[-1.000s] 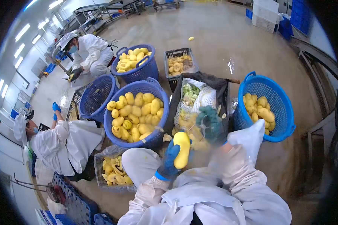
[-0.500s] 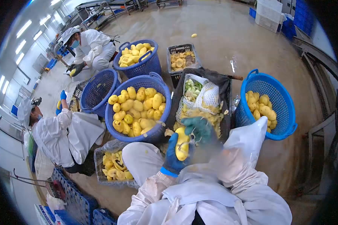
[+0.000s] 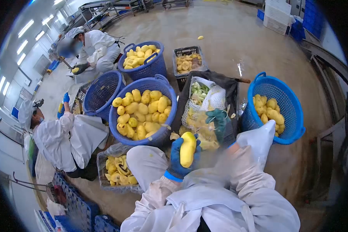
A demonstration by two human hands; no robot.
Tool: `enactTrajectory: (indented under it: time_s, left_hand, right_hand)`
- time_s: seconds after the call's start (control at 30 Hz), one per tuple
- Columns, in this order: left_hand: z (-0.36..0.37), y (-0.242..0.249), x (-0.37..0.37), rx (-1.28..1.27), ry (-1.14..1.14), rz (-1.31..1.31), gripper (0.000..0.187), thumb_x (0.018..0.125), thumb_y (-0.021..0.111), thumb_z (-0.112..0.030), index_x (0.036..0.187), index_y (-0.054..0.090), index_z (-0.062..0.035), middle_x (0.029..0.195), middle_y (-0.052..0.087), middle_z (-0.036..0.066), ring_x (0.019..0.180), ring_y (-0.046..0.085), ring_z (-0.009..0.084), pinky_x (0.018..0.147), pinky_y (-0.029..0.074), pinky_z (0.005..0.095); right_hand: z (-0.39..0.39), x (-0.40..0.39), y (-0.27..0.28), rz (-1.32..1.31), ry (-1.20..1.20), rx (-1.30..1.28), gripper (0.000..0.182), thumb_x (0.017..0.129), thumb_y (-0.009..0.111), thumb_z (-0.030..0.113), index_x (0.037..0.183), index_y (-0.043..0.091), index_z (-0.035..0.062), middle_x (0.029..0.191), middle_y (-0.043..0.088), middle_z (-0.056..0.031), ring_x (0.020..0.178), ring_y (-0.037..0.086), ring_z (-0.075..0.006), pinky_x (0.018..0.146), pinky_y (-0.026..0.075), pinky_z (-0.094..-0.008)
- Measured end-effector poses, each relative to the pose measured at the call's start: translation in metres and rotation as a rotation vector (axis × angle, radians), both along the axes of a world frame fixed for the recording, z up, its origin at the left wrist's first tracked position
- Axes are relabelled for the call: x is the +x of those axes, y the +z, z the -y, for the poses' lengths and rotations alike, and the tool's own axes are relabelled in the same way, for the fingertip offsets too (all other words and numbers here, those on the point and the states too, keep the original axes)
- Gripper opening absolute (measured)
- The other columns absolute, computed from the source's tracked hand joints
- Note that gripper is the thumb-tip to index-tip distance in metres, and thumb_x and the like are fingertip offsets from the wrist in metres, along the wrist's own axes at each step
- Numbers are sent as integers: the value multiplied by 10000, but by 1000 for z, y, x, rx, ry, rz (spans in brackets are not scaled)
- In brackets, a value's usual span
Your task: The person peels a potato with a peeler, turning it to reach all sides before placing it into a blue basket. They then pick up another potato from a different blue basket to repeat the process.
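My left hand [image 3: 177, 156], in a blue glove, is wrapped round a smooth yellow peeled fruit [image 3: 188, 149], held upright in front of my lap. My right hand [image 3: 219, 121], in a dark green glove, is over the peel-filled crate [image 3: 232, 133] ahead; its fingers are bent, and whether they hold anything is too unclear to tell. Yellow peelings [image 3: 199, 123] lie under and beside it, next to a white foam net [image 3: 215, 98] and green scraps [image 3: 198, 92].
At the left stand a purple basket of yellow fruit [image 3: 115, 116], an empty one [image 3: 89, 96] and another filled one [image 3: 154, 69]. A blue basket [image 3: 294, 112] is at the right. Two co-workers [image 3: 100, 42] in white crouch at the left, one nearer [image 3: 54, 143].
My right hand has moved up and away from the fruit to the crate. The fruit in my left hand is tilted a little differently.
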State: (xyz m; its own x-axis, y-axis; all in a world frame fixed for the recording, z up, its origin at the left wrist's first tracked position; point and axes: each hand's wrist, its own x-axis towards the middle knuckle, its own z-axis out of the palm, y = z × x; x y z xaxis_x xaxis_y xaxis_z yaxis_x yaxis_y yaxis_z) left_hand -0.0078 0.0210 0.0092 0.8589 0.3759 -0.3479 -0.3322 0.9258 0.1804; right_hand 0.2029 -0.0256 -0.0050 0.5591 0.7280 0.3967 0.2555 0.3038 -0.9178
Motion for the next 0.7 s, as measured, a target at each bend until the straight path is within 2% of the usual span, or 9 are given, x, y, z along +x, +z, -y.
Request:
enactTrajectory:
  time_s: [0.03,0.13,0.27,0.33,0.4,0.53,0.57,0.67,0.7]
  left_hand:
    - [0,8,-1,-26,-22,32,472,846,582,-385,1189,526,-66,1050,623,132,862,638,255,690,564,365]
    - [1,-6,13,19,-35,48,480,861,552,-388,1229,506,-84,1138,591,138,955,610,255,741,546,349]
    - [6,5,6,67,-31,-75,473,879,526,-401,1246,499,-103,1174,583,134,1003,595,245,766,536,347]
    - [2,5,10,106,-1,-73,482,888,517,-402,1264,488,-103,1185,578,132,1011,592,244,768,534,342]
    - [7,1,15,123,22,-72,490,896,508,-403,1282,478,-103,1195,573,130,1019,588,244,769,533,338]
    - [6,10,7,165,-48,-7,513,892,519,-388,1302,458,-86,1179,579,145,1007,589,256,780,534,346]
    - [5,16,3,176,-43,-22,520,887,529,-375,1309,450,-81,1182,576,145,1010,588,257,785,533,353]
    - [11,15,-2,216,-62,-52,548,871,556,-333,1331,422,-67,1199,561,145,1026,583,261,803,531,373]
    - [9,3,-2,256,-89,-59,558,865,564,-317,1338,412,-63,1210,551,144,1035,580,264,811,529,380]
  right_hand:
    - [1,-6,4,-323,139,134,196,944,479,142,1000,602,1,951,645,-110,865,621,-176,789,494,-300]
    - [0,-44,6,-426,470,123,189,939,494,150,1005,602,9,977,647,-117,856,625,-176,798,494,-299]
    - [-9,22,-27,-121,51,-24,280,968,471,248,947,628,18,978,654,-119,852,627,-164,804,491,-303]
    - [-3,-10,1,-325,161,172,313,978,436,248,912,631,12,945,659,-106,849,627,-176,801,493,-311]
    - [2,-36,12,-190,302,176,307,978,427,235,913,627,12,911,659,-93,834,626,-182,791,495,-315]
    - [-1,17,-18,165,-125,-3,289,969,414,210,962,623,11,859,637,-71,790,608,-175,766,489,-311]
    - [-2,31,-20,-464,1,62,232,929,433,141,989,619,15,878,632,-66,756,597,-176,747,485,-296]
    - [7,11,7,-100,18,92,201,870,474,75,1007,613,27,887,628,-59,747,587,-174,730,481,-291]
    - [8,-11,29,-154,108,187,195,854,511,72,1018,610,33,912,630,-63,783,588,-170,734,478,-292]
